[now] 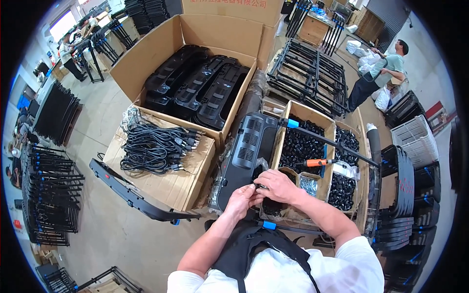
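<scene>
My left hand (240,200) and my right hand (277,186) meet in front of me, fingertips pinched together. What they hold between them is small and mostly hidden; I cannot make it out. Just beyond, partly under my hands, lies a long black plastic housing (250,140) with vent slots. A black frame tube (332,142) with a blue sleeve (292,123) runs from the housing's far end toward the right. Nearer to me, another blue sleeve (269,225) sits on a tube below my hands. To the right, an orange power screwdriver (317,162) rests over the parts boxes.
Cardboard boxes of small black parts (300,144) stand at the right, with a bag of screws (308,185). A carton (195,24) of black housings is ahead. Left, black cables (156,146) lie on a box beside a curved black panel (137,198). Another person (386,73) stands far right.
</scene>
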Available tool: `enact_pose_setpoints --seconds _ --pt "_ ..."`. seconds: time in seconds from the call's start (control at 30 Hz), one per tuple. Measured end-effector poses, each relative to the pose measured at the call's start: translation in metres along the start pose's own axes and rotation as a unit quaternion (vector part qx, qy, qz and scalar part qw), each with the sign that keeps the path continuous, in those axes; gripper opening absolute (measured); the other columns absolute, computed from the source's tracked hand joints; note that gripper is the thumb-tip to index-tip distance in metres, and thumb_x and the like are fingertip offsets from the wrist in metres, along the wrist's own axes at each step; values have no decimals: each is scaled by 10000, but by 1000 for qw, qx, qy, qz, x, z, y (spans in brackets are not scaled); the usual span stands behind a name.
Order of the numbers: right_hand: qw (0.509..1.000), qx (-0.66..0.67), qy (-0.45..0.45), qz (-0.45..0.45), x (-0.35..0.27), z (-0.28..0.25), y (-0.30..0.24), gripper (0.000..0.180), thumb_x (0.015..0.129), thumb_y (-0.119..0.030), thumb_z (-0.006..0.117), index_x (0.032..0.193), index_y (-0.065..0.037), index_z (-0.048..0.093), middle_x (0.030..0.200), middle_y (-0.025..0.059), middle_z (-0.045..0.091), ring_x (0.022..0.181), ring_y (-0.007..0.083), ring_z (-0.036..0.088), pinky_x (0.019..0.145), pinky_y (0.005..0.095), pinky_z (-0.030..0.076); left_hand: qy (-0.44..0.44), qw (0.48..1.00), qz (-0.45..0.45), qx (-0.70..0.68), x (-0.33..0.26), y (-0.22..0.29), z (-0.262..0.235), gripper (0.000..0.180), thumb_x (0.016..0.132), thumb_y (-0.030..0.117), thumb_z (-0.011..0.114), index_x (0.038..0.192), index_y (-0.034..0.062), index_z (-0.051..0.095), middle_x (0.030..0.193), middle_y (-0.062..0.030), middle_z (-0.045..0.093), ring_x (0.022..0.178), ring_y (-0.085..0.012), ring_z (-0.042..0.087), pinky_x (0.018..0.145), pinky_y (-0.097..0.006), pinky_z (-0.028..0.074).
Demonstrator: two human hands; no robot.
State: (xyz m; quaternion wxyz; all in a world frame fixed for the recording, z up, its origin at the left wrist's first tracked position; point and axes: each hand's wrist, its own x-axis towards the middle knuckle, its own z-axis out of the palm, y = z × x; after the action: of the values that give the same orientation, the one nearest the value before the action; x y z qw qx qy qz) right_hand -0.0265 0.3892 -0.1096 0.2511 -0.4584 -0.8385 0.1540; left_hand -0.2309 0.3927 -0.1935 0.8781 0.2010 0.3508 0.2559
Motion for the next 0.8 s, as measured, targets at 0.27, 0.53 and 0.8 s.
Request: enact_pose_setpoints --seconds 0.27,0.53,0.8 --pt "990 -14 124 68 64 2 85 267 875 -190 781 1090 -33 756 1062 148 730 1028 350 677 930 451 541 23 999 -3 40 -11 30 21 485 1163 389 465 1456 17 569 1272 -141 741 1070 -229 743 912 -364 608" --pt "989 -76 119 51 143 33 152 279 863 -227 779 1087 -63 803 1070 96 689 1086 307 630 989 430 518 25 997 -37 70 -40 3 5 472 1171 358 436 1465 8 554 1271 -125 722 1083 -208 721 929 -352 595" --pt "990 -85 41 104 157 43 151 281 833 -244 786 1059 -78 811 1071 92 668 1127 312 605 1021 447 508 57 995 -34 72 -46 11 0 465 1176 332 434 1476 -7 540 1266 -131 712 1078 -209 717 924 -346 594"
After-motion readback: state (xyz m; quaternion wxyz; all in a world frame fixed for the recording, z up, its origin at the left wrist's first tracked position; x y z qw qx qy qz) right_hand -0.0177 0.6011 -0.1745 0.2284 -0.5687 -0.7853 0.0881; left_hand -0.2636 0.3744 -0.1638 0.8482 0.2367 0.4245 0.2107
